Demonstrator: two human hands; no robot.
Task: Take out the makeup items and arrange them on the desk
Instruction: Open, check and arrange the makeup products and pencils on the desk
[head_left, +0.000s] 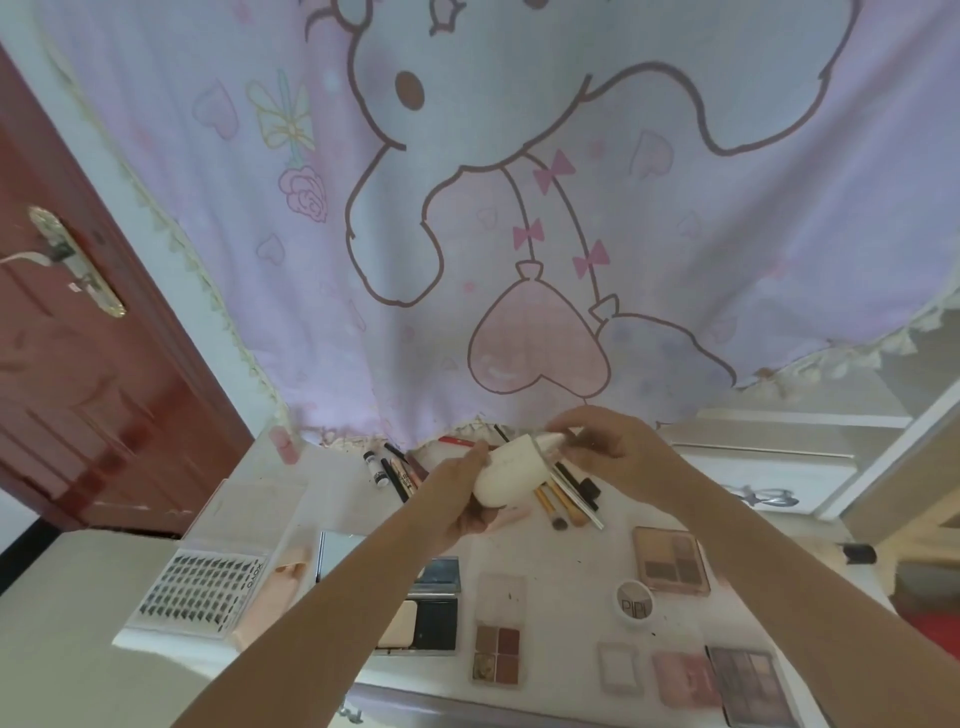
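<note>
White egg-shaped case (511, 478) held above tabletop (566, 551), over brushes (566, 506). Looks light, rigid, smooth, likely slippery; best held round wide belly. Left hand (467, 499) cups underside, grip curled round case. Right hand (605, 441) at top end, fingers pinching pale piece (553, 440) there; cap or sponge, cannot tell. Palettes (670, 558), lash tray (200, 592), pencils (397, 470) already laid out.

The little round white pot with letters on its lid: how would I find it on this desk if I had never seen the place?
Start at the white desk below the pink cartoon curtain. On its right half, the round white pot sits just left of and below the beige four-pan palette. It is the only round item there; its neighbours are flat rectangles.
</note>
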